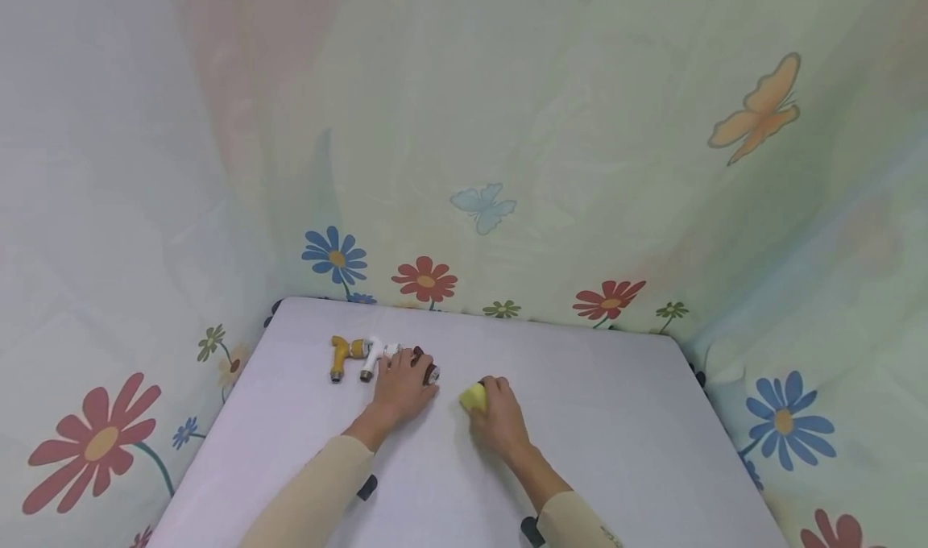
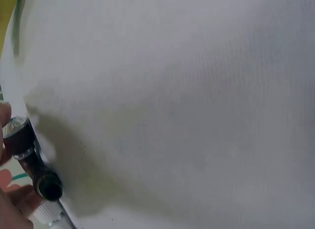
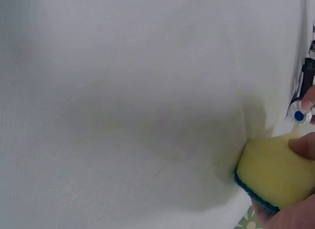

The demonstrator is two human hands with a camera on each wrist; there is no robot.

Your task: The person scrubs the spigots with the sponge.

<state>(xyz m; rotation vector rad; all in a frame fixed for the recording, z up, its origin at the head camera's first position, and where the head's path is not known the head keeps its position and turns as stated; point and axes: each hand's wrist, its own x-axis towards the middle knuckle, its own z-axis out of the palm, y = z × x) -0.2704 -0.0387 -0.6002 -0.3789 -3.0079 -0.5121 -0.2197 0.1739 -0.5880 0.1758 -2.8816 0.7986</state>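
In the head view my left hand (image 1: 402, 388) grips a dark brown tap (image 1: 431, 373) with a clear, shiny knob. The left wrist view shows fingers (image 2: 4, 115) at the knob end of this tap (image 2: 34, 162), its open green-rimmed mouth facing the camera. To the right, my right hand (image 1: 499, 419) holds a yellow sponge (image 1: 474, 399). Thumb and fingers pinch the sponge (image 3: 275, 165) in the right wrist view, where its dark green scouring side points down. A small gap separates sponge and tap.
Left of my left hand lie a white tap (image 1: 373, 359) and a yellow tap (image 1: 339, 359), side by side on the white-covered table (image 1: 594, 419). A flower-printed curtain (image 1: 551, 234) stands behind the table and along both sides.
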